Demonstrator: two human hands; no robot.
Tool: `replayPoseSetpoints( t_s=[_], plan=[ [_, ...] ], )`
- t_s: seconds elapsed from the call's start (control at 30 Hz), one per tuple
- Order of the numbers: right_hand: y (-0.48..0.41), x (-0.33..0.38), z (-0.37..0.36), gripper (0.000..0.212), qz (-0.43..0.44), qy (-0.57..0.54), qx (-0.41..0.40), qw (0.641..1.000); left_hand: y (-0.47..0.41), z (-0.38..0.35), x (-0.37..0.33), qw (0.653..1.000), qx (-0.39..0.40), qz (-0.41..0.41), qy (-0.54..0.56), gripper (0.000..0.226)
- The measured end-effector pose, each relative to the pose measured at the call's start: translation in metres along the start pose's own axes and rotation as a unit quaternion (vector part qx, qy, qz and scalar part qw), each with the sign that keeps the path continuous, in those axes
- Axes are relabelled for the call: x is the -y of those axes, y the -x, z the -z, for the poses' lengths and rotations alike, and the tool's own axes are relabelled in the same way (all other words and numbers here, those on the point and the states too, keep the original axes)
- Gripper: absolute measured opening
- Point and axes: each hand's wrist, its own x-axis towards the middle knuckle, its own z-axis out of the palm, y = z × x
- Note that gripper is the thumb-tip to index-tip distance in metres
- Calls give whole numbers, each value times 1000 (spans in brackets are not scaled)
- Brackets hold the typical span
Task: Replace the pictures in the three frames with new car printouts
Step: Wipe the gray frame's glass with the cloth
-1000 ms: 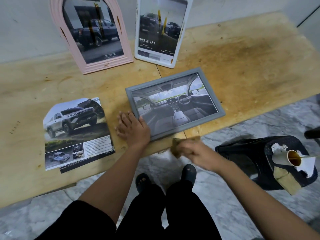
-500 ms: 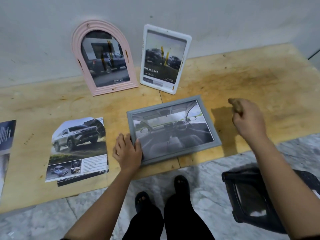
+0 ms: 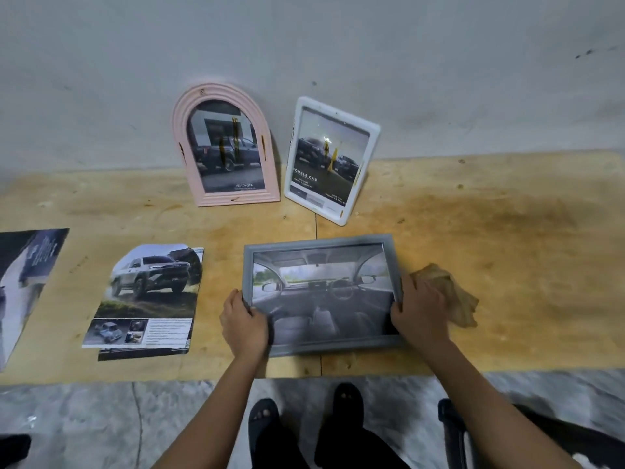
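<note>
— Fingers (image 3: pixel 410 286) doing what?
— Curled round the grey frame (image 3: pixel 318 246) at its short ends: left hand (image 3: pixel 244 321) left, right hand (image 3: pixel 419 309) right.
— Frames, counted?
— Three. Grey one flat on the wooden board (image 3: pixel 507 231), long axis left-right (picture's top toward the wall (image 3: pixel 439 79)); pink arched frame (image 3: pixel 236 198) and white frame (image 3: pixel 373 135) lean behind.

The left hand (image 3: pixel 244 324), gripping the grey frame (image 3: pixel 318 243), hides its lower left corner. The right hand (image 3: pixel 421 314), gripping the right rail, hides a stretch of that rail and the near part of the tan cloth (image 3: pixel 453 292). The picture inside the frame is blurred. A printout (image 3: pixel 23 282) is cut off by the left edge. Under the SUV printout (image 3: pixel 152 292), whose small print is illegible, only a strip of a dark sheet (image 3: pixel 142 354) shows. A black stool (image 3: pixel 541 431) is cut off at lower right.
</note>
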Motion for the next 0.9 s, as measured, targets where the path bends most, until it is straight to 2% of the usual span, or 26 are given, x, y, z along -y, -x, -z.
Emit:
replayPoseSetpoints(
  t_s=[0.1, 0.2, 0.27, 0.33, 0.43, 0.5, 0.57, 0.67, 0.77, 0.9],
  plan=[
    [-17, 11, 9, 45, -59, 31, 52, 996, 3, -5, -13, 998, -12, 48, 35, 44],
    [-39, 9, 14, 46, -114, -39, 102, 987, 1, -9, -16, 991, -16, 109, 81, 32],
    [-47, 6, 16, 47, -126, -73, 128, 981, -2, -6, -16, 980, -8, 153, 129, 27],
    [-44, 2, 20, 45, -116, -72, 111, 984, -1, 0, -17, 964, 16, 166, 208, 29],
    [-29, 2, 30, 32, -72, -108, -8, 991, 4, 19, -20, 940, 7, 122, 317, 26],
    [-19, 7, 35, 31, -24, -181, -84, 980, 6, 35, -24, 932, -25, 79, 352, 29],
    [-13, 15, 39, 33, 30, -254, -125, 959, 5, 47, -28, 919, -64, 45, 387, 40],
    [-11, 33, 48, 32, 115, -338, -136, 924, -2, 70, -34, 896, -111, -7, 430, 36],
    [-18, 57, 59, 27, 210, -345, -134, 905, -20, 96, -30, 877, -139, -35, 459, 31],
    [-35, 119, 72, 25, 187, -369, -43, 910, -58, 138, -13, 865, -159, -43, 474, 28]
  ],
)
